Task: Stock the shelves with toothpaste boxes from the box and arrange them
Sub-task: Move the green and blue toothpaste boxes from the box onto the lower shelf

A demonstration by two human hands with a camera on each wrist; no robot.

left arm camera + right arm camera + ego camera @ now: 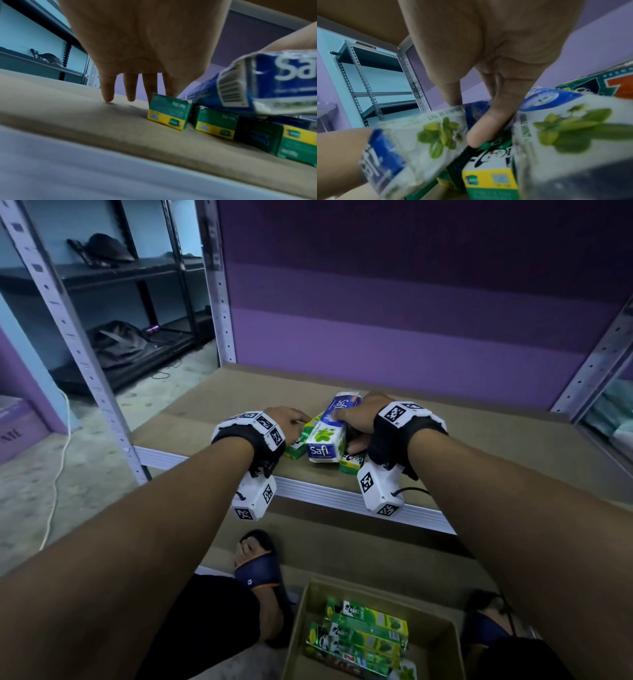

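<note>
Forearms, two, lower half of the head view, reaching up-frame to the shelf (205, 412) at centre. Carton (442, 635), lower centre-right, on the floor: open, holding several green boxes (368, 625) not yet stocked. Shelf stock, centre of frame: a loose cluster near the front edge, consisting of green boxes (169, 112) lying flat with ends toward the edge, not flush, and white-and-blue Safi boxes (325, 436) resting skewed on top of them. Left hand (291, 421), left of the cluster: fingers (107, 88) straight and spread, tips down on the shelf board, the inner ones just behind the leftmost green box; holding nothing. Right hand (356, 419), right of centre: laid over the cluster, fingers curled on a Safi box (423, 135), thumb (489, 127) down between two Safi boxes and touching a green box beneath; how firm the hold is cannot be told. Step in hand, judged: sorting the heap into rows. Handling notes: lift the Safi box clear rather than dragging it, since the boxes under it look light and will likely slide; use the left hand as a flat stop against the leftmost green box while squaring ends to the front edge; group by kind, faces forward; keep clear of the edge, where a nudged box could fall toward the carton. Task stage, judged: early, much stock left in the carton.
</note>
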